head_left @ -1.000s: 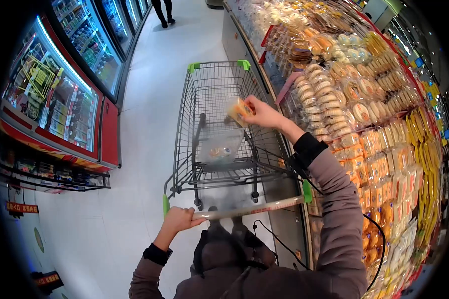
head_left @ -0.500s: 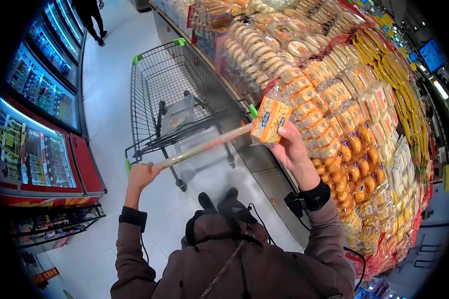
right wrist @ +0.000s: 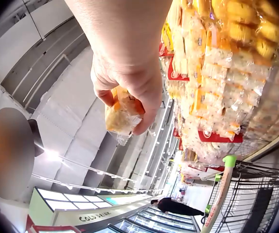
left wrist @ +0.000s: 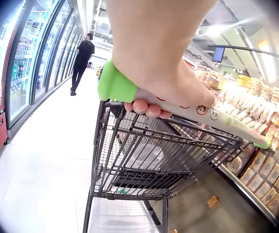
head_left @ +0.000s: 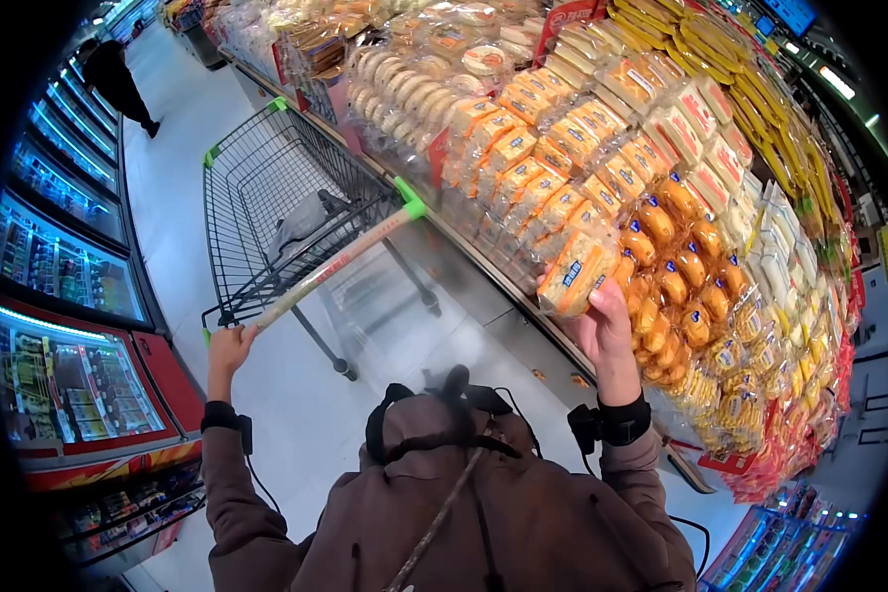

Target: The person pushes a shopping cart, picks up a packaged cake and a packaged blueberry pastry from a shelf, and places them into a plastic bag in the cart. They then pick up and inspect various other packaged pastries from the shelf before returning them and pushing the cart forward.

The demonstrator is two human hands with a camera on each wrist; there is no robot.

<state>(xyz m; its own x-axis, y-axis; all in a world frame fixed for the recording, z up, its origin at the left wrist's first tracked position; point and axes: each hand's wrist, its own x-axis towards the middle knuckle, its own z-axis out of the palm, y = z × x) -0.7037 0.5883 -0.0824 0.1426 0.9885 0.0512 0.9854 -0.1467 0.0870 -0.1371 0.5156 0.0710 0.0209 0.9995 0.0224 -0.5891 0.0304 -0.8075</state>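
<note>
My left hand [head_left: 230,352] grips the handlebar [head_left: 331,268] of a shopping cart near its left end; in the left wrist view the fingertips [left wrist: 151,109] curl under the bar beside a green end cap [left wrist: 116,83]. My right hand [head_left: 607,326] holds up a clear-wrapped packaged pastry [head_left: 574,276] with an orange band and blue label, thumb on its front. The right wrist view shows the same pastry [right wrist: 122,114] pinched between thumb and fingers. Behind it, rows of similar orange-banded packs [head_left: 523,178] fill the display. In the cart [head_left: 247,187] lies a clear plastic bag [left wrist: 147,156].
A long bakery display [head_left: 483,261] runs along the right, with golden wrapped buns [head_left: 676,276] and yellow packs [head_left: 750,99]. Glass-door coolers [head_left: 69,257] line the left. Farther down the aisle is a person in black [head_left: 118,81].
My right hand has drawn the pastry back from over the cart and raised it beside the display. The view has turned right, so the cart appears farther left; the left hand keeps hold of the handlebar.
</note>
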